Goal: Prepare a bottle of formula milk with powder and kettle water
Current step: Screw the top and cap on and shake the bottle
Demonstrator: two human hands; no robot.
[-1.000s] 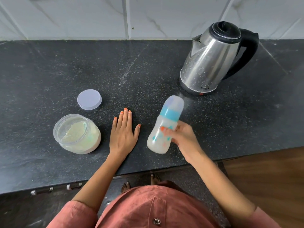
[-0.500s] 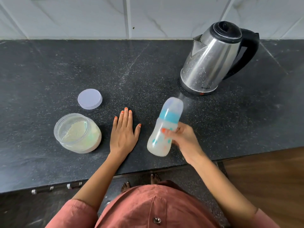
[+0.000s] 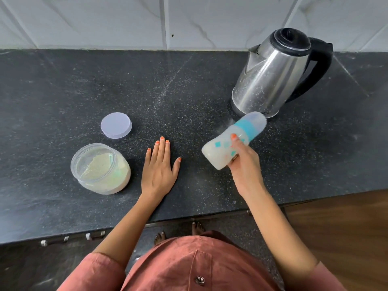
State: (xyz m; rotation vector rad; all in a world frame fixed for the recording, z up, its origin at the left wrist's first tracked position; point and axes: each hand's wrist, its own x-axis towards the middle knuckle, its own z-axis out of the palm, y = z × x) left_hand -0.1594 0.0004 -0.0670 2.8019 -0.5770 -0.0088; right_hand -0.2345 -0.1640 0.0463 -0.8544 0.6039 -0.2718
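Your right hand (image 3: 244,164) grips the capped, milky, blue-collared plastic baby bottle (image 3: 233,140), tilted above the black speckled bench (image 3: 189,85); your left hand (image 3: 158,166) rests flat, fingers straight.

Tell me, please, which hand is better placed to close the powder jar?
Left: the left hand lies flat and empty beside the clear plastic powder jar and round lilac lid, while the right hand grips the milky blue-collared bottle.
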